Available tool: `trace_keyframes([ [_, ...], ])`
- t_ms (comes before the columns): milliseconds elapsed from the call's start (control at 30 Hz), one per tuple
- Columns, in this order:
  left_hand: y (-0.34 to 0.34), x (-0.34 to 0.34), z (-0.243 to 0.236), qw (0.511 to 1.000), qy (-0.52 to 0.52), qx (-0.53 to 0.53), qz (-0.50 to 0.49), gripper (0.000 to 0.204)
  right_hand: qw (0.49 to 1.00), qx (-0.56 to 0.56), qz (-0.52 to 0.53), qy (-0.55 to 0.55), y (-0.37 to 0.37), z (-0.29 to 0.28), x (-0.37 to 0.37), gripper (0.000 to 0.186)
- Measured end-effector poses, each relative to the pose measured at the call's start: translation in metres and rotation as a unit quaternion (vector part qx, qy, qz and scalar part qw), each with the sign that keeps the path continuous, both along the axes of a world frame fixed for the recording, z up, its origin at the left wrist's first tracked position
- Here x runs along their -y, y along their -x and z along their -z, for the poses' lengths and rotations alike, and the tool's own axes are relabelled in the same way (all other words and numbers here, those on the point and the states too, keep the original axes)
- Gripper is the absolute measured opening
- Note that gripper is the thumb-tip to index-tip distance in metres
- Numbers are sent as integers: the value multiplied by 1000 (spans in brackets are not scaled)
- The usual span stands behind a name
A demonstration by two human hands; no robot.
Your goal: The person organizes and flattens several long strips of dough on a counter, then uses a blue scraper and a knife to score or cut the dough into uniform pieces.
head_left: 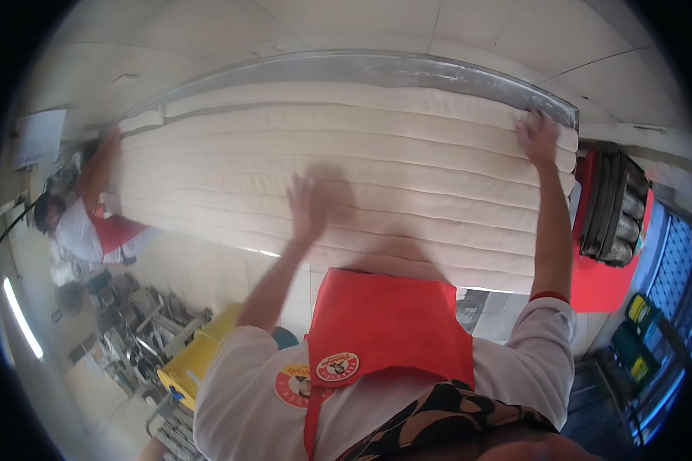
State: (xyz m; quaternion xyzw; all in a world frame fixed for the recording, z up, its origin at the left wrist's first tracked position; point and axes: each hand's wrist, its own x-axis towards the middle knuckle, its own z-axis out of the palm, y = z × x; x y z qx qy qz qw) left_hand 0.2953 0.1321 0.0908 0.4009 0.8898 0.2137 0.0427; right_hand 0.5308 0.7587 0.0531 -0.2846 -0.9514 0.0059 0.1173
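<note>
Long pale strips of dough (407, 165) lie side by side along a metal table (407, 73), running left to right in front of me. My left hand (307, 207) is over the middle strips, its fingers spread and slightly blurred. A shadow falls on the dough beside it, and nothing shows in its grasp. At the far right end, my right hand (539, 138) reaches the back strips with fingers apart, at or just over the dough; exact contact cannot be told.
Another person (92, 223) in a red apron stands at the table's left end, one arm stretched to the dough. Stacked dark baking pans (617, 207) rest on a red surface (603, 284) at right. A yellow bin (200, 353) and metal equipment (134, 323) stand at lower left.
</note>
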Motion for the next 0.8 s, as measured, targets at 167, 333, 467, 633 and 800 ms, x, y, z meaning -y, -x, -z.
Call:
trace_keyframes([
  [167, 286, 19, 20, 978, 98, -181, -18, 58, 991, -62, -120, 6, 174, -18, 180, 80],
  [333, 377, -46, -18, 971, 236, -38, -13, 75, 991, 72, -64, 97, 225, -43, 256, 82],
  [467, 397, -69, -48, 940, 320, -6, 117, 76, 978, 173, -103, 51, 223, -49, 292, 86],
  [633, 360, -123, -100, 977, 59, 149, 142, 80, 977, 169, -76, 105, 183, -64, 313, 83],
  [800, 318, -165, -164, 972, 190, 139, -1, 85, 987, 113, 49, 101, 141, -49, 284, 83],
])
